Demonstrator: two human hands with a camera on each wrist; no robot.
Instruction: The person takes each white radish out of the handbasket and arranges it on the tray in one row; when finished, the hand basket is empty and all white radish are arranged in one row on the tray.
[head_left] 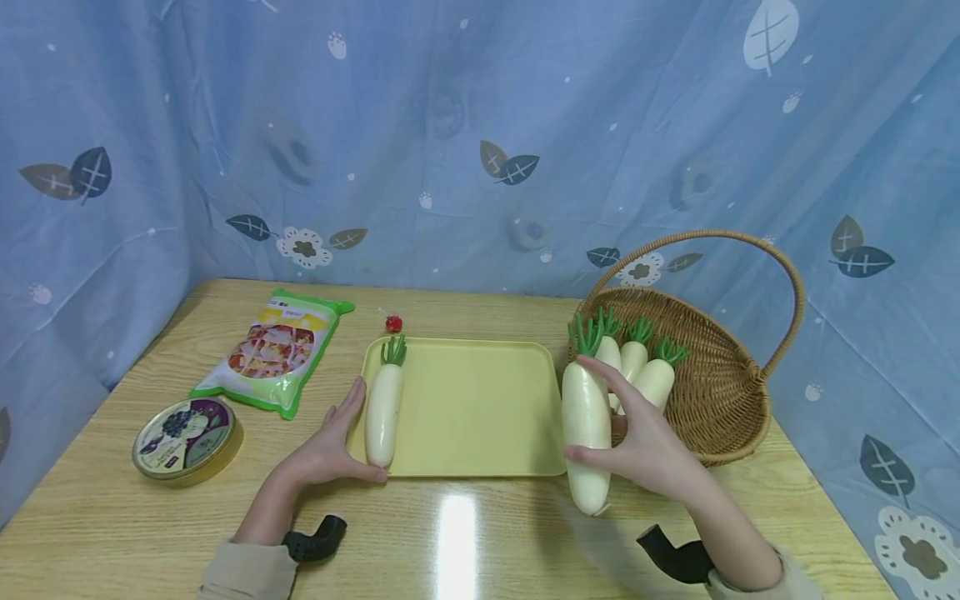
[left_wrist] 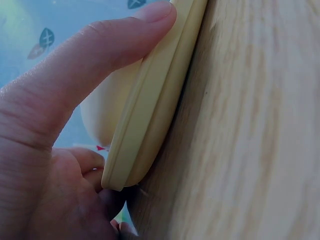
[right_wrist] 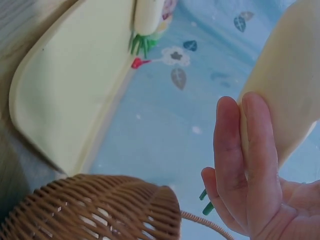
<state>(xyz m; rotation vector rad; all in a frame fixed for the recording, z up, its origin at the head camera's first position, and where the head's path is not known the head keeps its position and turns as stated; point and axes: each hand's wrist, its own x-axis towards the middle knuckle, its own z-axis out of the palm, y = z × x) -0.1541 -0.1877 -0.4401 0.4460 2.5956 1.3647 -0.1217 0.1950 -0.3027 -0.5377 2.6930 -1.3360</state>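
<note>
A white radish (head_left: 587,425) with green stems is in my right hand (head_left: 645,437), held in front of the basket and by the tray's right edge. Its body also shows close up in the right wrist view, with fingers (right_wrist: 260,145) along it. My left hand (head_left: 326,450) grips the front left corner of the yellow tray (head_left: 472,408). In the left wrist view its thumb (left_wrist: 120,42) presses on the tray's rim. Another white radish (head_left: 385,415) lies lengthwise at the tray's left side, stems toward the back.
Several white radishes (head_left: 654,382) lie in a wicker basket (head_left: 712,392) with a tall handle at the right. At the left are a green food packet (head_left: 273,350) and a round tin (head_left: 185,440). A small red item (head_left: 393,323) sits behind the tray, before a blue curtain (head_left: 450,167).
</note>
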